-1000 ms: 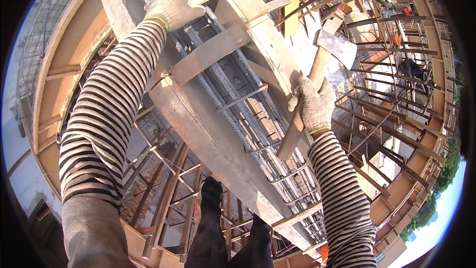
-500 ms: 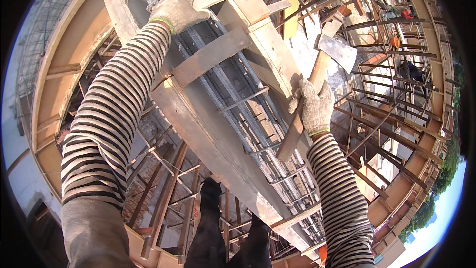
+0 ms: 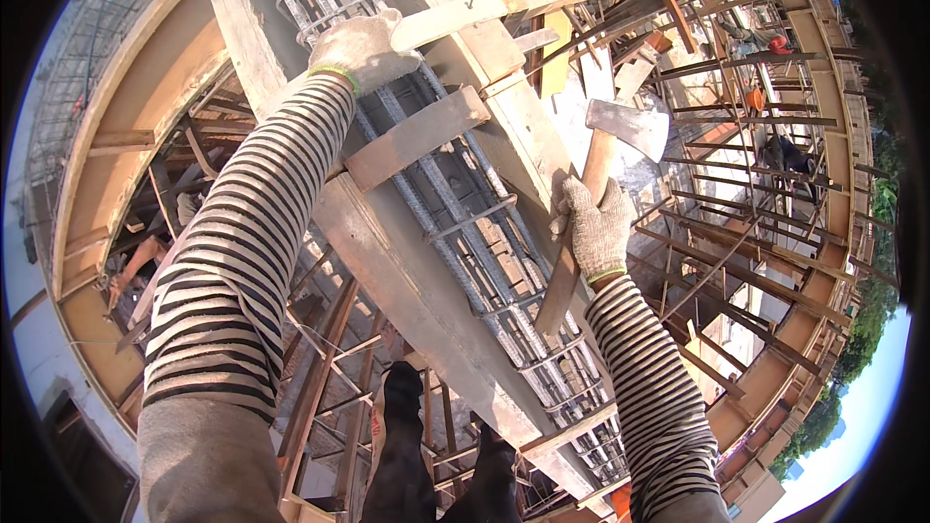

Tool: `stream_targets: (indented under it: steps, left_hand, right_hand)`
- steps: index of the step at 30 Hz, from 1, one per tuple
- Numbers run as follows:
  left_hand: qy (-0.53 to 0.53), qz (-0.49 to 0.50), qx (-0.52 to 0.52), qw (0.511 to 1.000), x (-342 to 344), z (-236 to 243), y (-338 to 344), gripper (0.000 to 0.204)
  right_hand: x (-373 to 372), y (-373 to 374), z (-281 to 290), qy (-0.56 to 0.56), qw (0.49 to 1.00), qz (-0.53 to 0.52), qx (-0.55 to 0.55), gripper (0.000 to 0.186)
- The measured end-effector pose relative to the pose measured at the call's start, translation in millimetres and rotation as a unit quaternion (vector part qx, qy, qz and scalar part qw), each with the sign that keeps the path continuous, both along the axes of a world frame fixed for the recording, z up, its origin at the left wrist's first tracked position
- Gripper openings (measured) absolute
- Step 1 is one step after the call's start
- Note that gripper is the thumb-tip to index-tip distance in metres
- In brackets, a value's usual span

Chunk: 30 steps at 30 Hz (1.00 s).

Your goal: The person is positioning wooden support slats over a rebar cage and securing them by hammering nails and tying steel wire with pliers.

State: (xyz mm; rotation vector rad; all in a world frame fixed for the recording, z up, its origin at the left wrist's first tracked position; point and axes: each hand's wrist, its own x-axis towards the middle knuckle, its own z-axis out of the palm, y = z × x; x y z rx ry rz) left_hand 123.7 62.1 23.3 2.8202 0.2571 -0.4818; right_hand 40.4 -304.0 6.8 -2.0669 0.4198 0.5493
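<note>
My left hand (image 3: pixel 360 50), in a pale knit glove, is closed round the near end of a long thin wooden strip (image 3: pixel 455 21) above the formwork. The strip runs off to the upper right. A hatchet (image 3: pixel 628 126) is in my gloved right hand (image 3: pixel 598 228), gripped midway along its wooden handle, with the head upward and the blade toward the right. Between my hands lies a long timber beam form (image 3: pixel 412 276) with a cage of steel bars (image 3: pixel 450 199) inside. A short board (image 3: pixel 417 140) bridges its two sides below my left hand.
My dark-clad legs (image 3: pixel 402 446) show at the bottom, above wooden props (image 3: pixel 320 368) and a lower level. Curved plywood formwork (image 3: pixel 145 145) stands at left. Many timbers (image 3: pixel 746 223) cross the right side, where people (image 3: pixel 794 157) are farther off. Another person's arm (image 3: pixel 136 266) shows at left.
The whole view has shifted slightly. The hatchet sits a little lower and more to the left in the picture, and my left hand with the strip appears slightly lower and farther right.
</note>
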Motion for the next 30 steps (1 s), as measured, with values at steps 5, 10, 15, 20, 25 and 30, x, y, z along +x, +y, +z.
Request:
stream_targets:
  steps: [5,10,15,20,25,30]
  left_hand:
    - [0.022,0.010,-0.008,1.000,6,7,-7,0.059]
    - [-0.002,0.027,0.018,0.999,0,-2,-2,0.057]
    - [0.027,0.022,-0.025,0.999,3,6,1,0.059]
    - [0.024,0.018,-0.004,1.000,3,7,0,0.057]
    - [0.041,0.051,-0.019,0.998,1,9,-5,0.059]
    - [-0.036,0.028,-0.004,0.999,-4,0,0,0.051]
  right_hand:
    - [-2,27,28,-0.050,0.995,0.057,0.062,0.050]
    - [-30,65,72,0.117,0.985,0.118,0.055,0.047]
    - [-32,72,78,0.014,0.993,0.104,0.046,0.052]
    - [-18,64,70,-0.113,0.961,0.223,-0.120,0.049]
    - [-19,43,66,-0.123,0.958,0.201,-0.163,0.050]
    - [-74,-8,56,0.054,0.963,0.243,-0.101,0.060]
